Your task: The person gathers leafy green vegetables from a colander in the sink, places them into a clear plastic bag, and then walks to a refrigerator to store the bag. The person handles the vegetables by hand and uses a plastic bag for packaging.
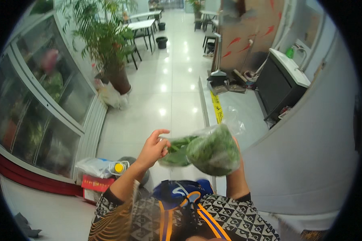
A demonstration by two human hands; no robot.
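Note:
Two clear plastic bags of green vegetables are held in front of my chest. The fuller bag of leafy greens [213,150] is on the right, tilted, and covers most of my right hand [236,152], which supports it from behind and the right side. Further left, a flatter bag of green vegetables [177,152] overlaps it. My left hand [153,148] grips this flatter bag's left end with curled fingers, its index finger sticking out. What exactly the greens are is blurred by the plastic.
A glass-door refrigerator [48,92] stands on the left, a potted palm [116,76] beyond it. On the right are a sink cabinet [283,84], a broom [218,72] and a raised step with yellow tape [216,106]. A yellow-capped container [119,168] sits by my left forearm.

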